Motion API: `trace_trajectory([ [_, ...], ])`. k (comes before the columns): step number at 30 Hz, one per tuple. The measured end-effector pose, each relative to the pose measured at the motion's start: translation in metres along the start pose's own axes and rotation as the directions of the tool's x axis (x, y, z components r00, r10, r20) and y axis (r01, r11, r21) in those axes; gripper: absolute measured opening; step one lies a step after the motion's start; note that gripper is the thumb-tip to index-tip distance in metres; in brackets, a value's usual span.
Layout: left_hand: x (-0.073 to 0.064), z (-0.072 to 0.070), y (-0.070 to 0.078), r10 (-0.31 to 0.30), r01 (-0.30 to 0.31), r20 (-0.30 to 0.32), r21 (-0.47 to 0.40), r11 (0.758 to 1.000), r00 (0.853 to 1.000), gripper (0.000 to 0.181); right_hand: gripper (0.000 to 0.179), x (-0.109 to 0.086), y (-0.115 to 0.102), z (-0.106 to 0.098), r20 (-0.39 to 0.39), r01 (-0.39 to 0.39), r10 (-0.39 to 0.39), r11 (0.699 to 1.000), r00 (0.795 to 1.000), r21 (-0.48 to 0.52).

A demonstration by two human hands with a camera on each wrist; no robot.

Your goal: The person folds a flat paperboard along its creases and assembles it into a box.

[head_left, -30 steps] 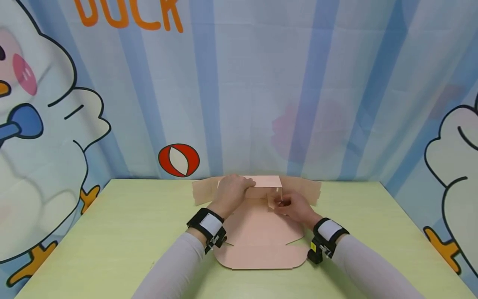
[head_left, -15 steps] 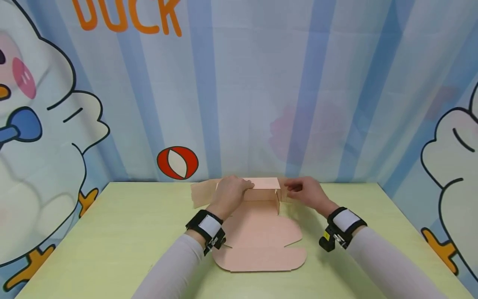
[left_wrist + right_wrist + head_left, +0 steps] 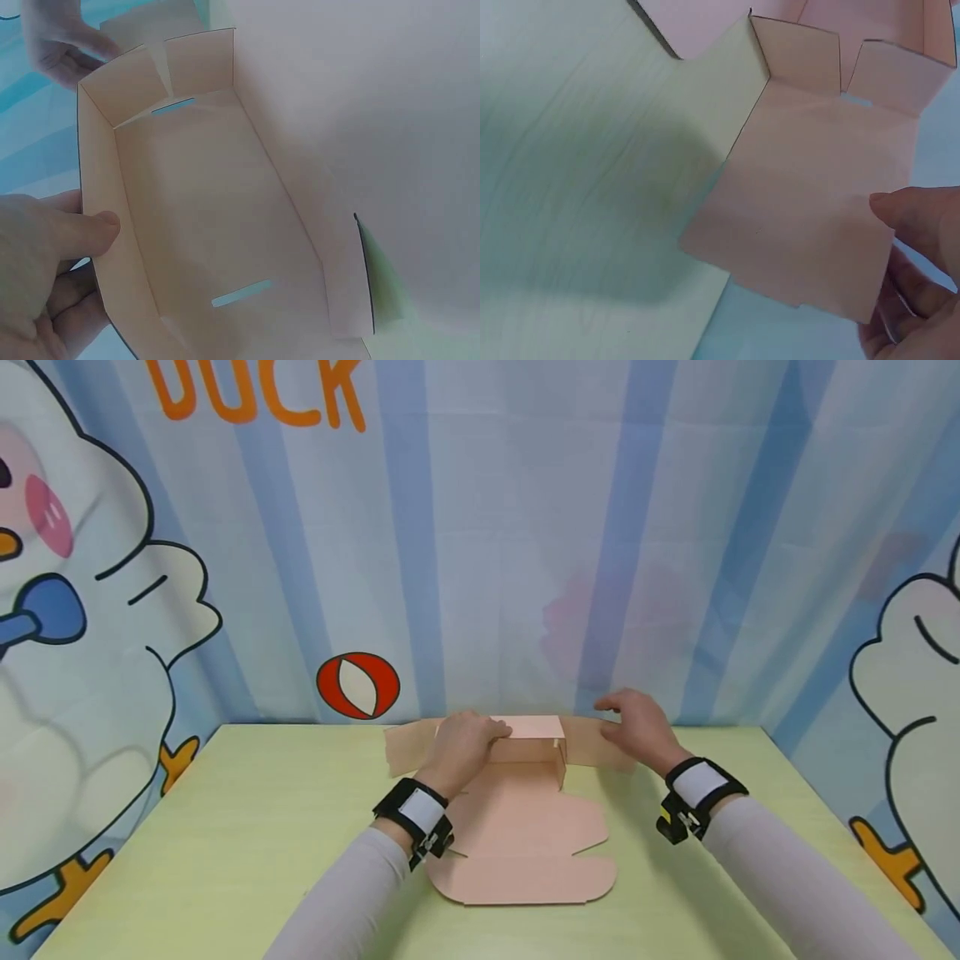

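Note:
A partly folded pink cardboard box (image 3: 528, 827) lies at the table's far edge, its rounded lid panel spread toward me. My left hand (image 3: 461, 752) grips the raised far wall (image 3: 105, 172), thumb inside and fingers outside. Inside the tray, slots (image 3: 241, 293) show in the floor, and two small corner tabs (image 3: 795, 54) are folded in at the right end. The right side flap (image 3: 592, 743) sticks out flat from that end. At its far edge, my right hand (image 3: 641, 731) holds the flap, thumb (image 3: 889, 206) on the upper face and fingers beyond the edge.
The left side flap (image 3: 408, 747) sticks out behind my left hand. The pale yellow-green table (image 3: 300, 860) ends right behind the box. A blue striped curtain (image 3: 502, 568) with duck drawings hangs beyond it.
My right hand has left the tabs at the right end and moved right and back to the outer side flap. The right corner tabs stay folded in; my left hand keeps its hold.

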State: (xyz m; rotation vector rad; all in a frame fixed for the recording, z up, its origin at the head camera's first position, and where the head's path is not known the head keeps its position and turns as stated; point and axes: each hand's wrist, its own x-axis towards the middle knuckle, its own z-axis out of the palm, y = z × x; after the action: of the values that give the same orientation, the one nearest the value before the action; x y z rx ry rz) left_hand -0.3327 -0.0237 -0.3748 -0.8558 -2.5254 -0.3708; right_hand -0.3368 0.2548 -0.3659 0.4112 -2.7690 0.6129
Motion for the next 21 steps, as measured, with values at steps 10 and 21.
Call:
trace_trajectory([
  [10, 0.002, -0.001, 0.001, -0.002, 0.002, 0.009, 0.008, 1.000, 1.000, 0.028, 0.030, -0.007, 0.025, -0.009, 0.192, -0.144, 0.129, 0.987, 0.973, 0.064],
  [21, 0.001, -0.003, 0.001, 0.009, -0.009, 0.009, -0.013, 1.000, 1.000, 0.029, 0.024, -0.019, 0.031, -0.010, 0.295, -0.188, 0.128, 0.964, 0.947, 0.186],
])
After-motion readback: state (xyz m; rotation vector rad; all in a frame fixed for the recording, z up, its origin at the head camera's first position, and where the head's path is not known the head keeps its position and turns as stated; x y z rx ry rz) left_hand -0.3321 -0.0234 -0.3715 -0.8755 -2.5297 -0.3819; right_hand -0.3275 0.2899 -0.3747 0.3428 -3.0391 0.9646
